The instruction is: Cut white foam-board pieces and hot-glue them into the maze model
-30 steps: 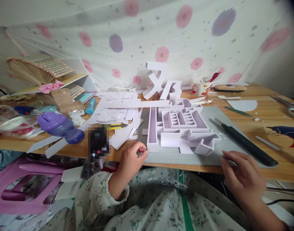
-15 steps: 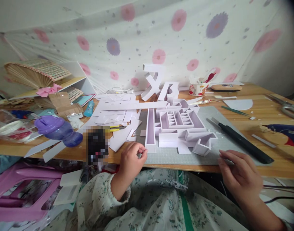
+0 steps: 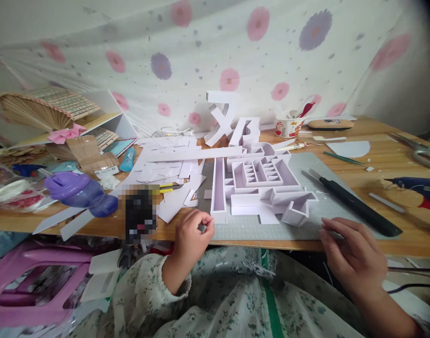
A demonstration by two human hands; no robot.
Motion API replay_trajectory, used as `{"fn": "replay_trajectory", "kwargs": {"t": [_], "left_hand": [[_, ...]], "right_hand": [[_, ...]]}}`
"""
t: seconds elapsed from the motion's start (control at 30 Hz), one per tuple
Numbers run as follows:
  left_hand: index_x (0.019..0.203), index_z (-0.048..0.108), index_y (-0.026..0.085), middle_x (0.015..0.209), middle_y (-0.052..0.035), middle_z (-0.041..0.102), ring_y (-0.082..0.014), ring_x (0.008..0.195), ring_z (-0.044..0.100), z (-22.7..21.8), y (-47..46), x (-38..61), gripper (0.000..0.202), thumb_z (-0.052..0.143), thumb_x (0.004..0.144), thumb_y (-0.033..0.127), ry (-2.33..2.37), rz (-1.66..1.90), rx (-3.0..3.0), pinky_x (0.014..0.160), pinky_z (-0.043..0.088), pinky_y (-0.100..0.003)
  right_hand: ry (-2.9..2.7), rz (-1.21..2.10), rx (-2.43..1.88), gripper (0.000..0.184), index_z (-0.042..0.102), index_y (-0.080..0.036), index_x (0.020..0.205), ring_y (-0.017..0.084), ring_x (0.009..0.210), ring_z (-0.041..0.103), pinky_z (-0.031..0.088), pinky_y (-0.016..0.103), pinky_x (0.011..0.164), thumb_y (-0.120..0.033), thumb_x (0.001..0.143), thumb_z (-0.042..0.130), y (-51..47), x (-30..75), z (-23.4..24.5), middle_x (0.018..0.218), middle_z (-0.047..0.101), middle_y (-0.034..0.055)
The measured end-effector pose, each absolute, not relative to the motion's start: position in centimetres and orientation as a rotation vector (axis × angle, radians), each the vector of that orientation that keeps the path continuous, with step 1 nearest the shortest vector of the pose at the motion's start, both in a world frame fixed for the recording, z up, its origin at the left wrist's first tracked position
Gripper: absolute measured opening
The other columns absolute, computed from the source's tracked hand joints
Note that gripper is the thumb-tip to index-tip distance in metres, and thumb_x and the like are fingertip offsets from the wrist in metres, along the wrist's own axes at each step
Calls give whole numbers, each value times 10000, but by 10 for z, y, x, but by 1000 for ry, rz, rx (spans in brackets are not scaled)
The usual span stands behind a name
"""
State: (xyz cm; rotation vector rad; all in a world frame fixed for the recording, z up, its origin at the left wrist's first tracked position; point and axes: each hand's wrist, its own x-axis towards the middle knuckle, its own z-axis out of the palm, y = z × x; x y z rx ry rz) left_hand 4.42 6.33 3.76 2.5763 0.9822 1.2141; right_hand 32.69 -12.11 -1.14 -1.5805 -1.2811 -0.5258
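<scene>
A white foam-board model (image 3: 257,206) with thin upright walls and several compartments lies on a grey cutting mat (image 3: 299,162). My left hand (image 3: 193,234) is at the table's front edge, beside the front corner of the model's long narrow channel (image 3: 219,188). Its thumb and index finger are pinched into a ring, with nothing visible in them; whether they touch the channel's corner, I cannot tell. My right hand (image 3: 354,253) hovers at the mat's front edge, fingers loosely stretched and holding nothing. Beyond it a black-handled knife (image 3: 359,206) lies across the mat.
White board scraps (image 3: 172,164) and a yellow cutter (image 3: 168,188) lie left of the model. Folded white shapes (image 3: 222,117) stand behind. A purple bottle (image 3: 81,190) is at left; a blue glue gun (image 3: 415,185), scissors (image 3: 421,152) and tweezers (image 3: 343,158) are at right.
The view has shifted slightly, so the table items sit a little further left. Both hands keep nearly the same pose, and the model has not visibly moved on the mat.
</scene>
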Motion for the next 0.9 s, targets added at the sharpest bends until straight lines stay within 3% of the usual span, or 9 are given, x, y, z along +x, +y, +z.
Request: {"fn": "replay_trajectory", "kwargs": {"t": [0.3, 0.47, 0.73, 0.9], "left_hand": [[690, 559, 197, 648, 19, 616, -141, 627, 600, 43, 62, 27, 146, 597, 796, 103, 935, 1149, 2532, 620, 465, -252], [708, 602, 197, 685, 6, 637, -153, 676, 616, 47, 59, 9, 157, 568, 810, 82, 812, 858, 2612, 643, 469, -262], [954, 706, 203, 873, -54, 675, -222, 837, 605, 41, 52, 4, 173, 633, 817, 127, 776, 834, 2837, 765, 482, -361], [826, 698, 211, 767, -23, 659, -177, 743, 573, 37, 33, 10, 114, 650, 821, 108, 500, 852, 2766, 702, 447, -326]], "right_hand": [[-1287, -541, -1595, 204, 670, -213, 1076, 217, 783, 633, 504, 365, 685, -185, 875, 645, -121, 326, -8, 954, 639, 73], [-1302, -557, -1581, 196, 667, -202, 1067, 214, 778, 624, 500, 362, 682, -174, 875, 646, -121, 326, -7, 941, 636, 76], [-1288, -558, -1574, 206, 672, -205, 1071, 217, 784, 623, 507, 374, 691, -170, 868, 658, -120, 326, -7, 929, 633, 74], [-1296, -520, -1558, 222, 666, -235, 1085, 219, 802, 634, 518, 366, 711, -171, 873, 648, -120, 329, -6, 934, 635, 64]]}}
